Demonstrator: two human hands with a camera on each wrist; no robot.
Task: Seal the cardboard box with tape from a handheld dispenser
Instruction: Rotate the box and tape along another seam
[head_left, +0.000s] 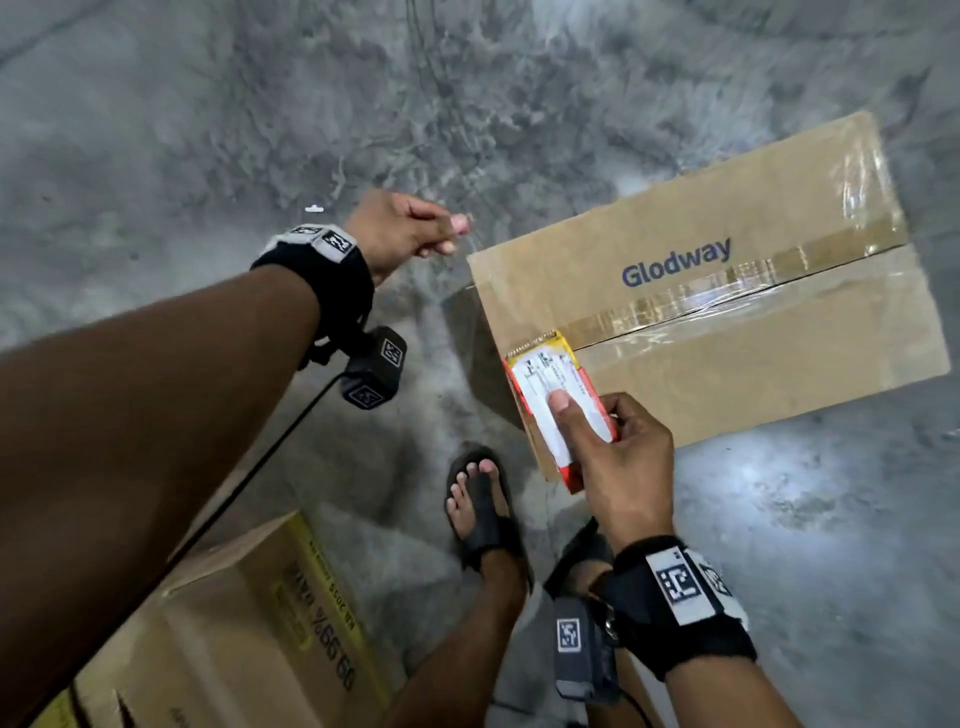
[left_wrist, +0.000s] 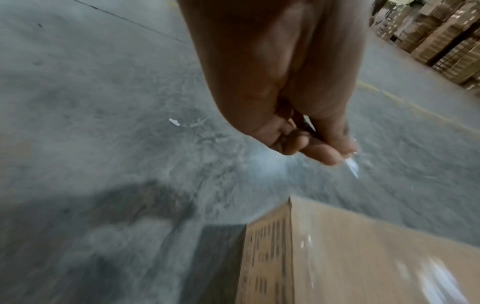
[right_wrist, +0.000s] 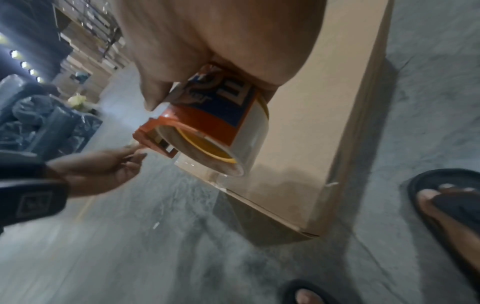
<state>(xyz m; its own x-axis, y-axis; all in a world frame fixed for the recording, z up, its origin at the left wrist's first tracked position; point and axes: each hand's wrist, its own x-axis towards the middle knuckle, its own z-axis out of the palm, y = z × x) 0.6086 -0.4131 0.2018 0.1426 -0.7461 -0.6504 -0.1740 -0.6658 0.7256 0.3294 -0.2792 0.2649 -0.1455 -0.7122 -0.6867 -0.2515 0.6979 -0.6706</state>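
Under my right hand (head_left: 621, 462) lies the box (head_left: 727, 291), flat on the floor (head_left: 208, 130); that hand grips the dispenser (head_left: 556, 405) at its near corner. Out beyond, my left hand (head_left: 410, 234) hovers, fingers curled, pinching a tape scrap (left_wrist: 351, 167).

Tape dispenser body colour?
Orange-red, under a white, blue and yellow label. The tape dispenser shows best in the right wrist view.

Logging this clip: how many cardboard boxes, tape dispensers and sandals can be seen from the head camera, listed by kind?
Cardboard boxes: 2, the Glodway box and the yellow-printed box
Tape dispensers: 1, the orange tape dispenser, held by the right hand
Sandals: 2, the left sandal and the right sandal, partly hidden
Total: 5
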